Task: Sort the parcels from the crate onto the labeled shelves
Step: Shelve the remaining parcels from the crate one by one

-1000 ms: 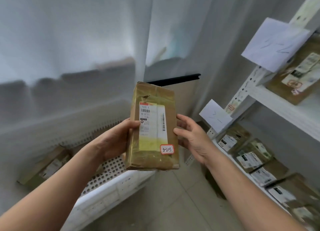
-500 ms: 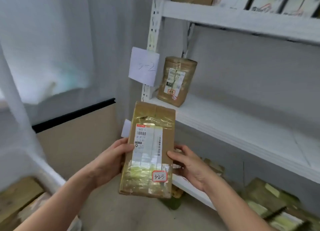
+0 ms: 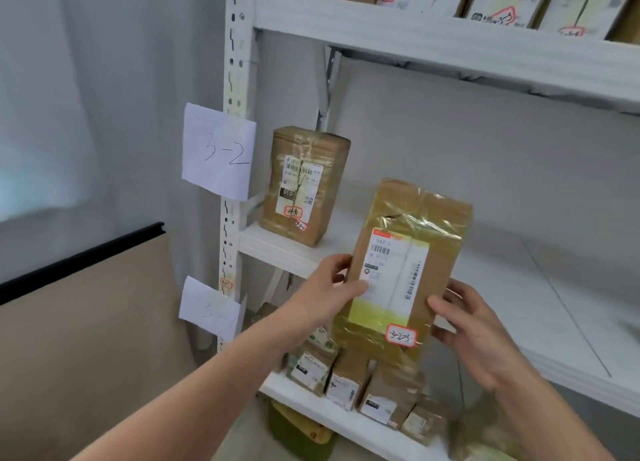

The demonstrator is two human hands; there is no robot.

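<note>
Fingers: my left hand [image 3: 325, 287] has its thumb laid on the parcel's [image 3: 408, 263] front by the left edge, the fingers [image 3: 337, 261] curled round behind. My right hand [image 3: 474, 329] has its thumb on the front near the right edge, the fingers hooked round that side. Both grip.

Parcel: brown, taped, held upright with a slight lean. The white-and-yellow label faces me and the sticker [image 3: 400, 336] at its lower corner reads 3-2-3. I hold it in the air before the middle shelf [image 3: 519, 287]; whether it touches the board I cannot tell.

On that shelf: one box [image 3: 301, 183] stands upright at the left end, just beside the post [image 3: 235, 62] and apart from my parcel.

On the post: a paper [image 3: 218, 152] marked 3-2, and a lower paper [image 3: 209, 310] marked 3-1.

Above: the top shelf [image 3: 450, 41], carrying a row of cartons [image 3: 502, 3].

Below: a row of small packets [image 3: 346, 381] on the bottom shelf, partly hidden behind my parcel and arms. A green thing [image 3: 298, 429] lies under it.

Left: a grey curtain [image 3: 104, 97] and a tan board [image 3: 79, 339] with a black top edge.
</note>
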